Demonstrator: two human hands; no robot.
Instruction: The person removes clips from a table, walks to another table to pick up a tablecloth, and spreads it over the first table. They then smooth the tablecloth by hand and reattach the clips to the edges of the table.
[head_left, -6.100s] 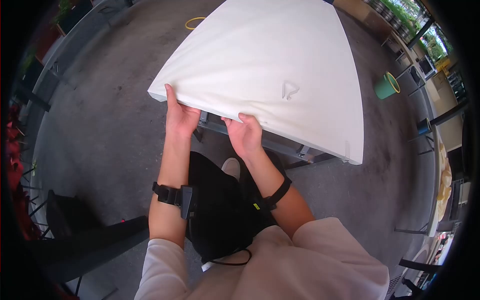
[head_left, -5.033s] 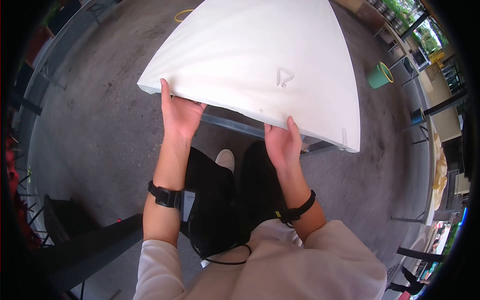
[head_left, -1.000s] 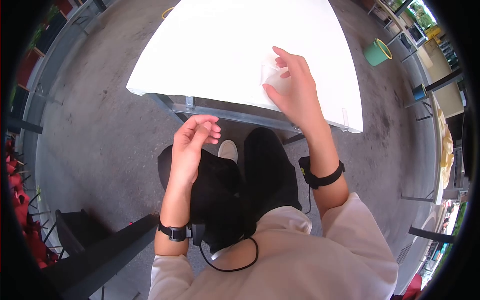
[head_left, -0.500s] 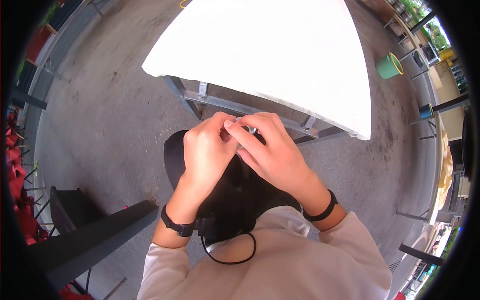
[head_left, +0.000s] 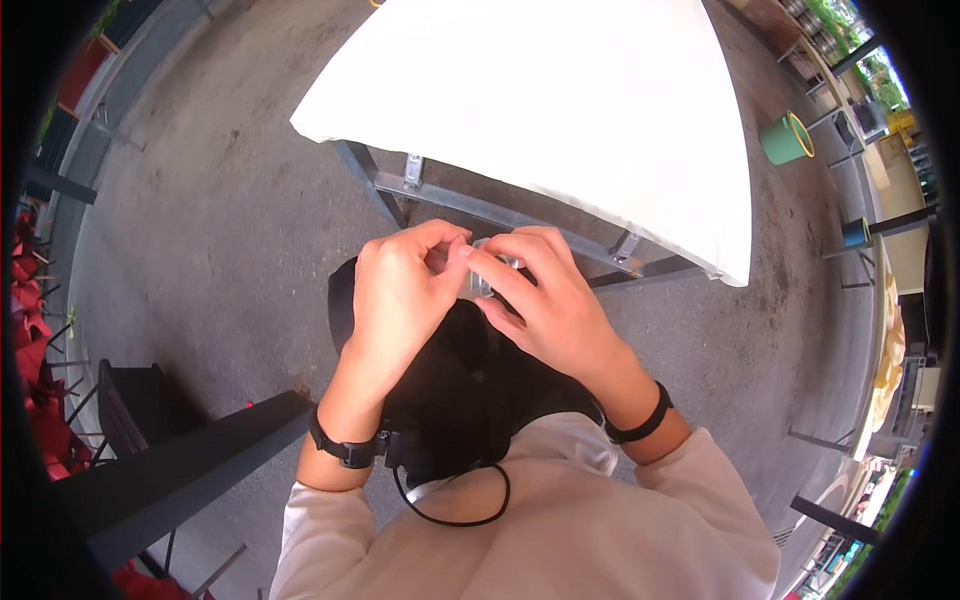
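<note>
A small clear, shiny round object (head_left: 481, 281) shows between my two hands, in front of my dark-clad lap. My right hand (head_left: 543, 298) curls its fingers over the object's top and right side, hiding much of it. At the object's left edge, my left hand (head_left: 400, 285) is closed with thumb and forefinger pinched together. What lies in that pinch is too small to make out. The fingertips of both hands nearly meet above the object.
A white-covered table (head_left: 560, 110) on a grey metal frame (head_left: 470, 205) stands just ahead. To the right on the concrete floor is a green bucket (head_left: 786, 140). A dark beam (head_left: 200, 465) reaches in at lower left, and a black cable (head_left: 450, 522) loops at my chest.
My left hand has shifted slightly left, and its fingers have drawn away from the right hand's. More of the clear object shows between them.
</note>
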